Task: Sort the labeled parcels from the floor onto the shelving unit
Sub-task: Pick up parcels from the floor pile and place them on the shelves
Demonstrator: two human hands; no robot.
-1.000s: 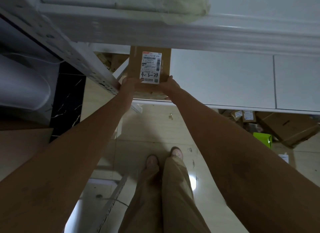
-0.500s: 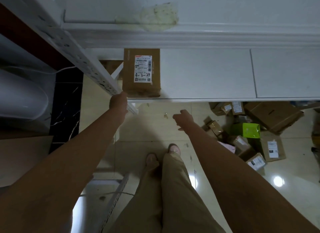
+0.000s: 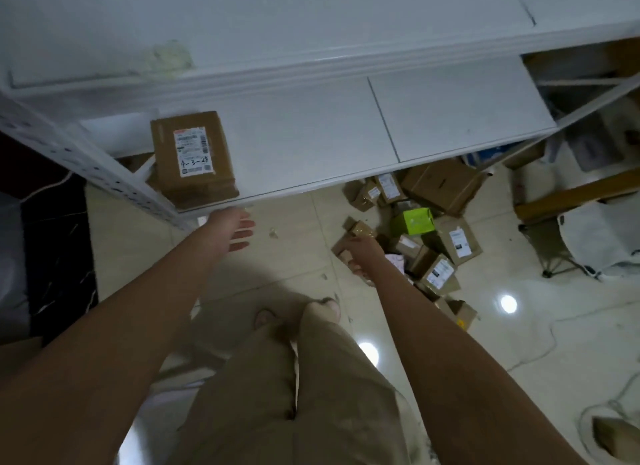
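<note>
Hands empty — left hand [image 3: 231,230] straight-fingered, right hand [image 3: 361,254] loosely curled — over a glossy tile floor [image 3: 571,329] strewn with parcels [image 3: 458,240].

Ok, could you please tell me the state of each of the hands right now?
Left hand: open, fingers straight, holding nothing.
Right hand: open, fingers loosely curled, apparently holding nothing.

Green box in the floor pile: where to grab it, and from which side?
Come from above: thumb on the near face of the green box, fingers over its far top edge. Its top shows bare, while brown parcels crowd its right and rear, so a sideways approach looks blocked. The right hand hangs just left of it.
</note>
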